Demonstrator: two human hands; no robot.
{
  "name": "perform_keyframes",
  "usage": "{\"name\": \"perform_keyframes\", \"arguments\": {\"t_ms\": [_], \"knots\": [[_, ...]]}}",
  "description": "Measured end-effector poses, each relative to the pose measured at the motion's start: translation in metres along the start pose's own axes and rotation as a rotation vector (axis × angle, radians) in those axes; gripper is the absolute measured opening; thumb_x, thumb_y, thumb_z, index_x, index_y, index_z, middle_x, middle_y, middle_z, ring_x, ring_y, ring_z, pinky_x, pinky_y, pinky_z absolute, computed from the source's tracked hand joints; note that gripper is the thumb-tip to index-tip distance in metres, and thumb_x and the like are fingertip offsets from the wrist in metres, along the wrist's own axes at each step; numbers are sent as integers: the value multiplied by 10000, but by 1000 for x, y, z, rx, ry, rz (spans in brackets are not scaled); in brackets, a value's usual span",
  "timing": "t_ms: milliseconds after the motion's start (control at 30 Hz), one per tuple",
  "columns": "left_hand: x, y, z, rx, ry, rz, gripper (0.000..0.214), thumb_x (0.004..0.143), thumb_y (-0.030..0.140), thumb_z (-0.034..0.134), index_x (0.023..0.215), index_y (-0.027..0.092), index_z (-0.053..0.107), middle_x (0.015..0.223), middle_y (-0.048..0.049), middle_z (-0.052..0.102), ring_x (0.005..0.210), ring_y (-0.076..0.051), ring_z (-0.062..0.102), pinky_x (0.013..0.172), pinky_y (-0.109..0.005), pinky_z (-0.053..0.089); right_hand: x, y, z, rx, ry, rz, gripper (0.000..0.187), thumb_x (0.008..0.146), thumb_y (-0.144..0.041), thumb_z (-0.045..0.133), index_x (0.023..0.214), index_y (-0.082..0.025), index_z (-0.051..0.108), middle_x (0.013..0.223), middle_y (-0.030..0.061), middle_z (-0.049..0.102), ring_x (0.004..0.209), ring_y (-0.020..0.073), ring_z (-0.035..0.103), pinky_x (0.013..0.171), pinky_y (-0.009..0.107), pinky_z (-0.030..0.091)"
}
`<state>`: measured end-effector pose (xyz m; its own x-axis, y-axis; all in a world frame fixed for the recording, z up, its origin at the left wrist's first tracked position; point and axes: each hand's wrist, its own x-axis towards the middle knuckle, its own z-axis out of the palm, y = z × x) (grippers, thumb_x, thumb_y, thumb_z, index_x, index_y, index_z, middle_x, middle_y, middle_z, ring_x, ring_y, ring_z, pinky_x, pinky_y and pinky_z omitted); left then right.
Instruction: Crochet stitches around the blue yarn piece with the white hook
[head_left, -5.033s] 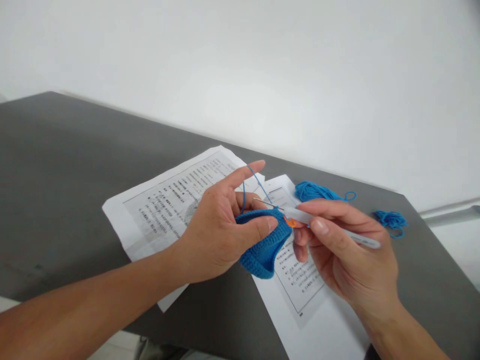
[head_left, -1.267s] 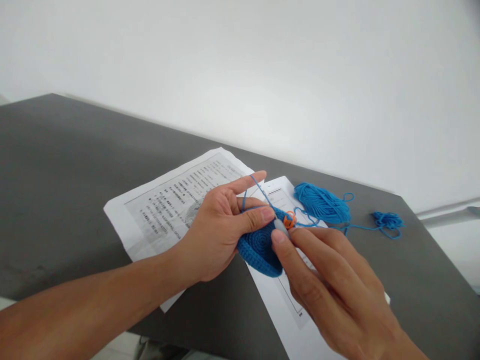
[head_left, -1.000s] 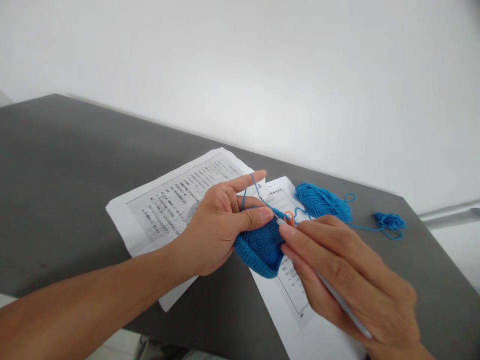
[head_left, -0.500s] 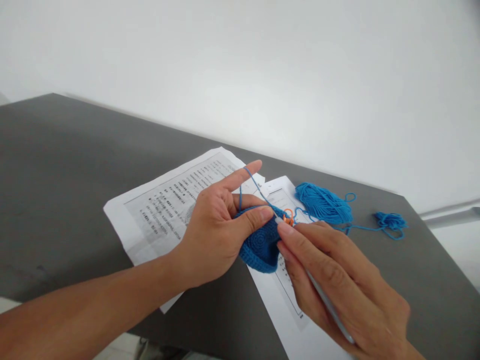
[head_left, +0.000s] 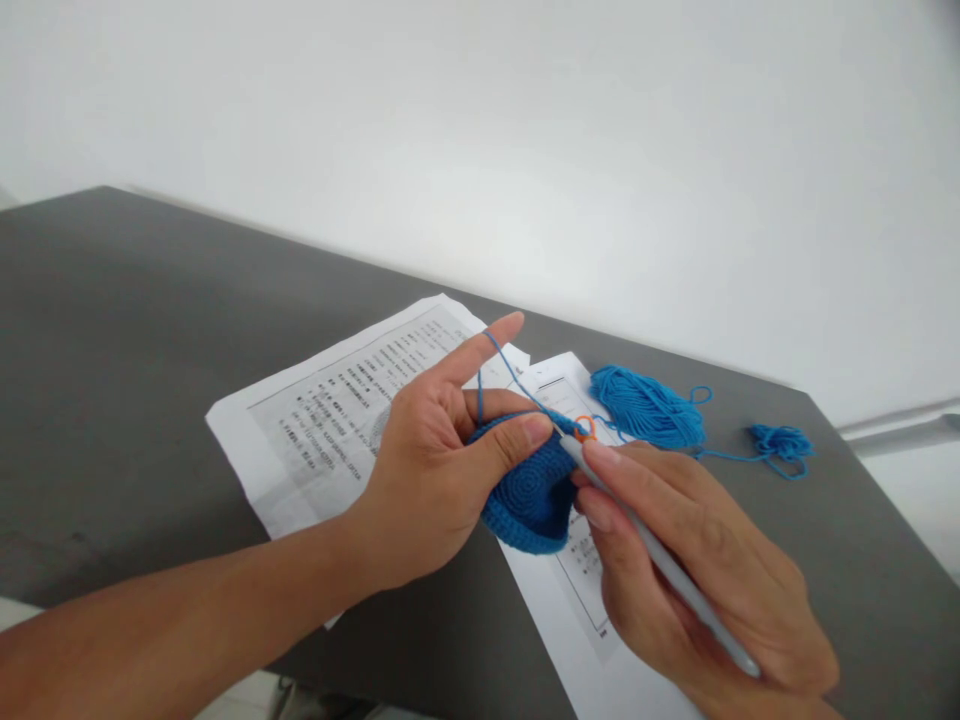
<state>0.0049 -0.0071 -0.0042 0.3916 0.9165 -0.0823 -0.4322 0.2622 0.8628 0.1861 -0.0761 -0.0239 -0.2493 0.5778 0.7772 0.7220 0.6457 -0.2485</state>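
Drawn back, right hand (head_left: 705, 580) grips hook (head_left: 660, 556), tip hidden; left hand (head_left: 427, 480) pinches crochet piece (head_left: 529, 497).

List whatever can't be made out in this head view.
- Tip of the hook: lost in the stitches of the crochet piece, beside the left hand thumb.
- Print on the left sheet and right sheet: too small to read.
- Lower part of the right sheet: covered by the right hand, cut by the bottom edge.
- Whether the marker is clipped shut: too small.
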Motion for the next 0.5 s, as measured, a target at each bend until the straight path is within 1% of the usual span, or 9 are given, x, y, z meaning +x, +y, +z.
{"name": "perform_keyframes", "arguments": {"t_ms": [100,133,233,333,400,500], "knots": [[-1,-1,2,41,32,38,1019,797,139,904,1700,237,442,774,-2,797,611,-138,655,585,-222,501,-1,-3,7,39,127,105,471,955,-80,766,1409,-201,735,1142,115,841,940,272,829,739,392,723],[-2,-1,2,51,38,42,1016,796,141,904,1698,236,447,765,2,790,609,-138,648,580,-221,492,-1,-5,8,26,120,103,456,950,-73,772,1389,-191,744,1113,108,844,919,261,826,732,383,719],[-2,-1,2,62,34,26,1042,792,148,908,1710,233,423,709,26,750,577,-127,607,557,-214,458,4,-9,3,-94,19,39,436,908,-30,807,1325,-150,760,1056,94,848,894,242,818,767,377,718],[0,0,0,23,-11,-17,1099,786,136,913,1733,213,360,690,35,734,565,-117,589,561,-211,450,7,-4,-7,-149,-68,-61,399,902,-1,801,1284,-108,757,1056,107,846,946,247,811,831,401,717],[1,1,-2,-32,-52,-49,1117,771,132,931,1728,172,357,691,29,741,577,-114,599,566,-203,453,8,3,-12,-117,-104,-127,407,921,7,771,1312,-101,743,1040,107,835,952,248,796,792,411,710],[4,3,-3,-102,-99,-90,1069,749,168,973,1676,127,442,671,31,736,569,-104,606,570,-193,471,7,12,-19,-86,-139,-226,398,965,-10,703,1350,-108,738,1043,104,814,955,248,777,741,398,697]]}}
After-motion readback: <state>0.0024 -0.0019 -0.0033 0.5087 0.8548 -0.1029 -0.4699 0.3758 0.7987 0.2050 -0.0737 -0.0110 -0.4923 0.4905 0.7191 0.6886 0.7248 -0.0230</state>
